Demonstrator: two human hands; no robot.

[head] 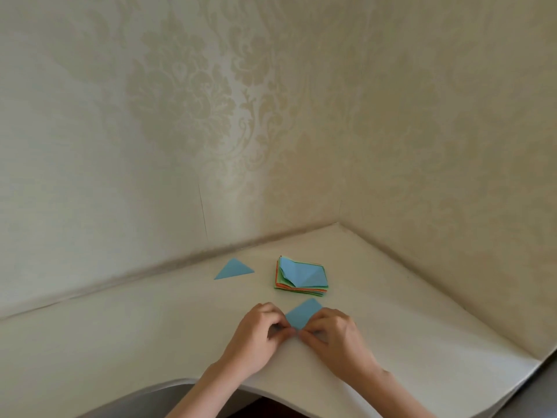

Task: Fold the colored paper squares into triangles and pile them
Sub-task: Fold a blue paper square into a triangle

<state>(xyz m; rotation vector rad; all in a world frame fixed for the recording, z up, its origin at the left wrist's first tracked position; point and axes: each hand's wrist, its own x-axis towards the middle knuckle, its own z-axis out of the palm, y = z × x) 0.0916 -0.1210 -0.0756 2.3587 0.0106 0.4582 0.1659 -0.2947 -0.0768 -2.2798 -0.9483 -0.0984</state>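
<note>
A blue paper square (303, 315) lies on the white table (150, 321), one corner pointing away from me. My left hand (259, 333) and my right hand (331, 333) pinch its near corner from either side, fingers curled over it. Behind it sits a stack of colored paper squares (301, 277), blue on top with green and orange edges showing; its top sheet looks creased. A folded blue triangle (233, 269) lies alone to the left of the stack.
The table fits into a corner between two walls with pale patterned wallpaper (211, 116). Its curved front edge (180, 383) runs just below my forearms, and its right edge (539, 362) drops off at the far right.
</note>
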